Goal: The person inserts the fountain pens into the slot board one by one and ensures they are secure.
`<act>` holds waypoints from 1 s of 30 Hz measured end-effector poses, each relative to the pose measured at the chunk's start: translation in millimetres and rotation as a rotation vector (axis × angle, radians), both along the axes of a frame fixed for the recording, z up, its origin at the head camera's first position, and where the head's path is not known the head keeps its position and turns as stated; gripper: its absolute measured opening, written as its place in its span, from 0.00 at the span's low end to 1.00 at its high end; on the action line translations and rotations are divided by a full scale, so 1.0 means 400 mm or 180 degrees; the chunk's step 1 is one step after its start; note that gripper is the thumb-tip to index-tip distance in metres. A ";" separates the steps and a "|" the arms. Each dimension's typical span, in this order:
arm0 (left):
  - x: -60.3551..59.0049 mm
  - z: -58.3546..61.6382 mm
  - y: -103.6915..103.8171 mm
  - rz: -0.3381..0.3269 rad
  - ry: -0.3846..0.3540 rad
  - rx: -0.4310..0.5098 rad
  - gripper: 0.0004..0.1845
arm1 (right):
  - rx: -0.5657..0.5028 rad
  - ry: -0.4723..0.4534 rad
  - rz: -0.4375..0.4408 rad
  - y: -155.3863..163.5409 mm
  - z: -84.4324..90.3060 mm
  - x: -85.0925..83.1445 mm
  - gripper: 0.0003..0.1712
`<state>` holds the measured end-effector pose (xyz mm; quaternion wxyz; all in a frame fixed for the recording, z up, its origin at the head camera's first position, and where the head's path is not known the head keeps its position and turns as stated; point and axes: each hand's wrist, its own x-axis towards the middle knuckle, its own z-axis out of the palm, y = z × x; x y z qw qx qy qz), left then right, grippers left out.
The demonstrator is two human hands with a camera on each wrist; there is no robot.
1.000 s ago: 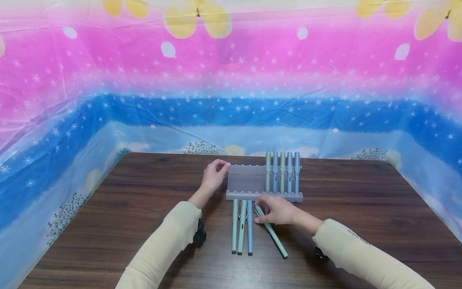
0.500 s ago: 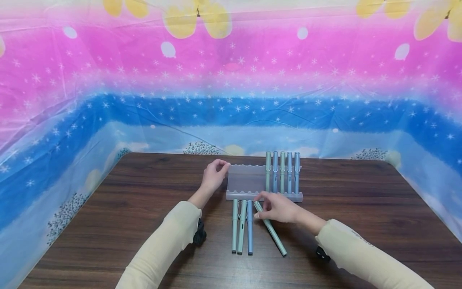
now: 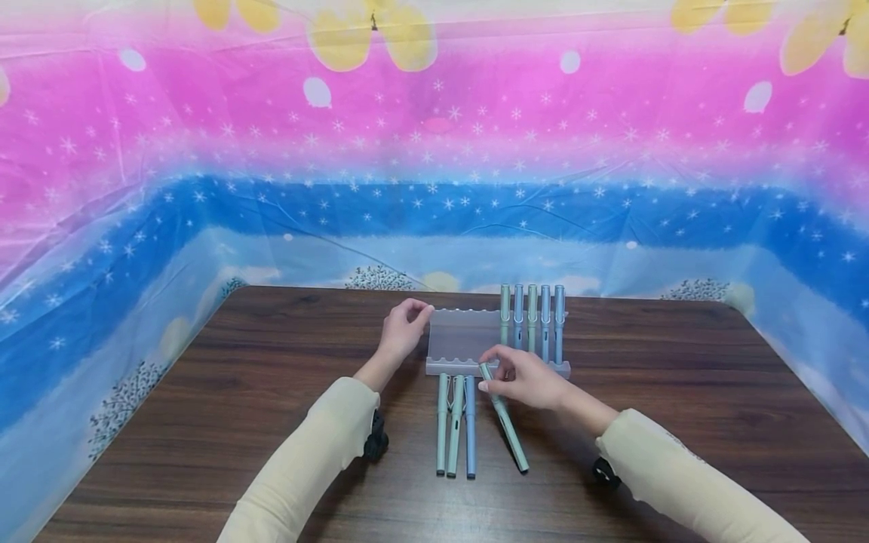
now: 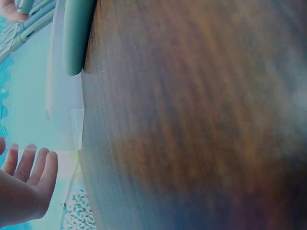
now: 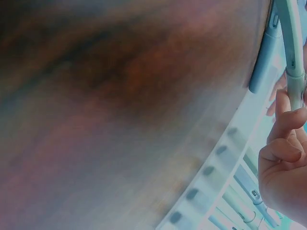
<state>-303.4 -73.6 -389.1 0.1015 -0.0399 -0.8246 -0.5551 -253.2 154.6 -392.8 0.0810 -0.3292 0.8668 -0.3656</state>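
The left hand (image 3: 405,326) is resting at the far-left corner of the frosted pen rack (image 3: 462,339), its fingers curled lightly against the rack's edge and steadying it on the table (image 3: 271,392); in the left wrist view the fingers (image 4: 33,167) look relaxed beside the translucent plastic. Just near of the rack's front lip, three loose pens (image 3: 455,426) are lying side by side, pointing away from the person. To their right, the right hand (image 3: 526,381) is pinching a pale green pen (image 3: 505,422) near its upper end, thumb and fingertips closed on the barrel, with the pen slanting down toward the near right and its tip close to the rack's front edge. Further right, five pens (image 3: 532,324) are standing in the rack's right-hand slots.

The held pen looks light, stiff and smooth, so it is probably prone to rolling or slipping; a pinch near the capped end, as here, seems to be giving decent control over the angle. The empty slots are sitting between the left hand and the standing pens, so room there is snug on the right side. The table is offering open surface to the left, right and near.
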 end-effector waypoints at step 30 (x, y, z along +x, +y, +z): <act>-0.005 -0.005 0.001 0.0002 0.0015 0.0048 0.11 | -0.0356 0.0540 -0.0590 0.019 0.085 -0.053 0.21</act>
